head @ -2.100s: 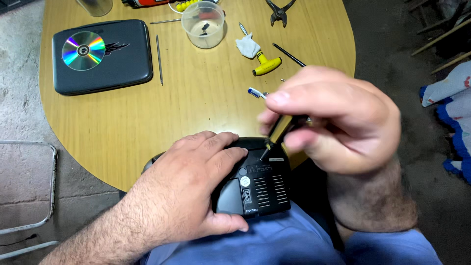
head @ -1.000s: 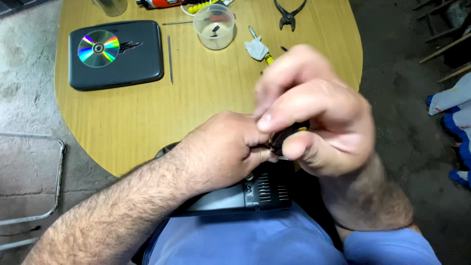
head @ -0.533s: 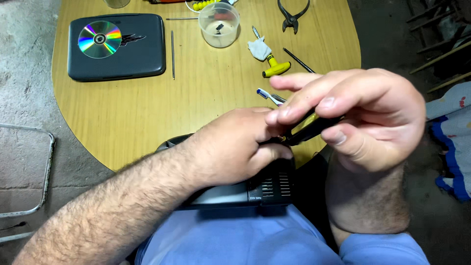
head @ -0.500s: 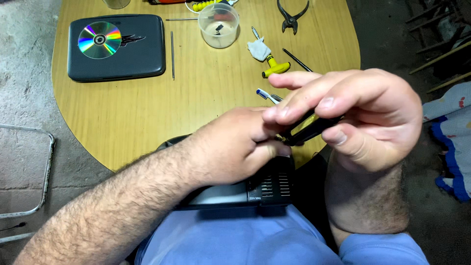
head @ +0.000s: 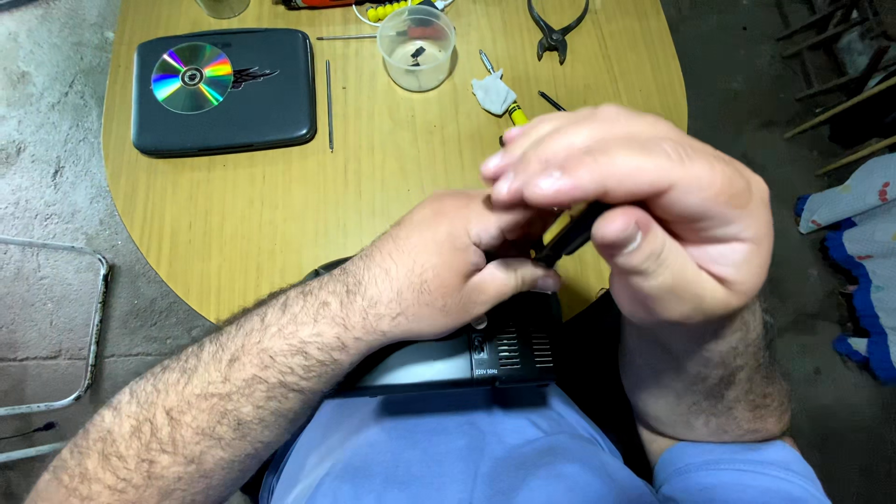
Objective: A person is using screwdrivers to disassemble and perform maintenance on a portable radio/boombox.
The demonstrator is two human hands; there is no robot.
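Note:
A black electronic device (head: 485, 350) with vent slots rests on my lap at the near edge of the round wooden table (head: 280, 215). My left hand (head: 448, 266) lies over its top and grips it. Above and to the right, my right hand (head: 644, 215) is closed around a thin black tool (head: 571, 233) whose tip points down toward the device, just by my left fingertips. The tool's tip and the spot it meets are hidden by my fingers.
On the table lie a dark flat case (head: 224, 89) with a shiny disc (head: 191, 77) on it, a thin metal rod (head: 329, 91), a clear plastic cup (head: 416, 47), a yellow-handled screwdriver (head: 499, 93) and black pincers (head: 555, 23). A metal chair frame (head: 65, 327) stands at left.
My right hand has dropped and turned over the device, closing in on my left hand. The head view has shifted slightly; the table items have not moved.

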